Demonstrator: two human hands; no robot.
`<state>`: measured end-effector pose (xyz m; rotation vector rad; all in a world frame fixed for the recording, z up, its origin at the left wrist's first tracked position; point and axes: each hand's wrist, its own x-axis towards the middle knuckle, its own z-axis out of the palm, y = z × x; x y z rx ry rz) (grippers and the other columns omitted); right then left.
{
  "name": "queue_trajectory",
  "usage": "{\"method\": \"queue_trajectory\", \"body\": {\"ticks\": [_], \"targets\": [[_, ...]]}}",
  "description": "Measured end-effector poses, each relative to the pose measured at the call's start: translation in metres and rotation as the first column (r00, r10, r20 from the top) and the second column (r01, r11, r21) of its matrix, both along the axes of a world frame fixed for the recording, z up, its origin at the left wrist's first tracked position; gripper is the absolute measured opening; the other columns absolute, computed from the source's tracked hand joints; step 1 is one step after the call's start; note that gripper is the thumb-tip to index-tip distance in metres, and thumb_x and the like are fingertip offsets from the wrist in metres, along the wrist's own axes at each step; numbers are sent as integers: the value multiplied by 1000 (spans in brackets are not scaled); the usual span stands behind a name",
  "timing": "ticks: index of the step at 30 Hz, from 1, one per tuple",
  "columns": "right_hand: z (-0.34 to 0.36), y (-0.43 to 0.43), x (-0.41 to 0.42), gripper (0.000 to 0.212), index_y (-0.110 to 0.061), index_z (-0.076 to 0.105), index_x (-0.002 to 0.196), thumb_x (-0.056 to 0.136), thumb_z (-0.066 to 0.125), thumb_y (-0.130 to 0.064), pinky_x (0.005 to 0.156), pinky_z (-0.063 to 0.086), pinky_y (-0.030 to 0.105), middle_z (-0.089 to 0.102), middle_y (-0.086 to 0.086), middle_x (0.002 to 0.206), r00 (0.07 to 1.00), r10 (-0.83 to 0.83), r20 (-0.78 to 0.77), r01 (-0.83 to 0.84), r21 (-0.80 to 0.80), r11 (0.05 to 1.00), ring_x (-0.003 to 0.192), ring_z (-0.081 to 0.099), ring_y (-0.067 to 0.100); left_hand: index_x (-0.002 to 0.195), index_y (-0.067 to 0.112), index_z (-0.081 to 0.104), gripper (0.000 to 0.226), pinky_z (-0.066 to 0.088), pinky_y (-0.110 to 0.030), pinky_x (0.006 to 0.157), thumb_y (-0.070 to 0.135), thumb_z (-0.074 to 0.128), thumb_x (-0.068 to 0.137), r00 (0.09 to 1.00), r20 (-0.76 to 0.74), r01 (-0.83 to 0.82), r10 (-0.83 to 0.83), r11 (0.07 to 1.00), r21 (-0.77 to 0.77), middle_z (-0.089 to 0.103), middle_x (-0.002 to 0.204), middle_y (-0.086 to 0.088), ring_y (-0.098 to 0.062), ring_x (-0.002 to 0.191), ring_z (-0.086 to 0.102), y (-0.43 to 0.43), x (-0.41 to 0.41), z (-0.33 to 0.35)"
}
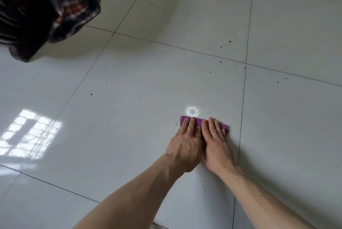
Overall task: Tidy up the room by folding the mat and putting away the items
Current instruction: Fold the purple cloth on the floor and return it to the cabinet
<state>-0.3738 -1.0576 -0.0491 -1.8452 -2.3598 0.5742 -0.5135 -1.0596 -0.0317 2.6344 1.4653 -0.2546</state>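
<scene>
The purple mat [198,121] lies on the tiled floor [129,117], folded into a small, narrow rectangle. Both hands are on top of it and cover most of it, so only its far edge and its two ends show. The left hand [186,145] presses on the left half of the mat with straight fingers held close together. The right hand [215,143] presses on the right half in the same way, flat and released, and grasps nothing. The two hands lie side by side and touch each other along their inner edges.

Just beyond the far edge of the mat there is a small round spot of light [192,111] on the glossy tile. Well to the left of the mat, the floor shows a bright reflection of a window [29,134] with a grid of bars. Small dark specks are spread on the tiles around the mat.

Far from the mat, up and to the left, a plaid cloth [74,3] in red, dark and white hangs down beside a dark object [22,16]. I cannot tell if this dark object is a container, and nothing is seen inside it.
</scene>
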Motion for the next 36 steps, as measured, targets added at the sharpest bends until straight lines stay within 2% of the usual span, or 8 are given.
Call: {"method": "queue_trajectory", "body": {"ticks": [4,13,15,18,22,26,29,36], "targets": [[2,25,-36,74,-12,0,159,100,44,-17,117,-15,32,-7,8,168,999,48,-10,-49,-28,998,155,-11,26,157,-3,17,66,3,-54,124,19,36,97,998,5,-64,64,998,13,30,157,-26,-49,150,8,18,-35,-5],[2,62,-165,81,-10,6,159,94,53,-17,125,-6,42,-1,12,168,966,254,-55,-256,-33,966,155,-5,30,152,2,37,56,11,-55,124,18,43,99,971,-14,-238,238,971,7,36,156,-24,-50,149,18,25,-158,-1],[0,60,-192,79,-8,14,158,92,57,-14,125,-3,45,6,15,167,954,289,-85,-291,-15,956,155,2,33,147,5,48,51,16,-53,124,22,37,99,953,22,-303,303,953,-21,40,155,-21,-46,150,21,20,-187,-7],[0,54,-229,75,-5,21,157,92,58,-13,124,-1,46,14,18,165,933,346,-94,-348,1,938,154,9,36,138,11,57,78,21,-40,124,42,2,91,851,136,-491,507,861,-135,43,154,-11,-28,155,14,9,-230,-17],[1,45,-259,76,-9,8,159,96,50,-16,124,-8,43,0,13,168,909,409,-81,-414,-50,909,155,-5,30,144,12,50,82,21,-36,125,44,-1,88,713,227,-639,663,748,-179,40,158,-12,-23,155,16,-11,-251,-13],[1,33,-264,75,-10,8,159,97,49,-14,122,-11,39,0,13,168,893,441,-87,-447,-59,893,155,-4,29,147,6,48,67,21,-38,125,34,11,98,715,224,-652,662,747,-128,45,153,-17,-33,152,23,-30,-245,-5],[2,26,-258,72,-11,7,159,99,47,-16,122,-10,37,-1,11,168,883,463,-73,-468,-60,882,155,-4,26,151,6,41,59,18,-35,126,31,18,102,654,226,-700,722,691,-179,35,159,-19,-29,154,16,-41,-235,3],[7,-1,-223,74,-11,4,159,97,45,-13,126,-4,38,-3,10,168,892,451,-37,-452,-72,889,155,-5,24,135,6,59,73,22,-42,124,37,5,97,775,100,-602,624,777,-183,53,144,-15,-35,147,30,-65,-223,-13]]}}
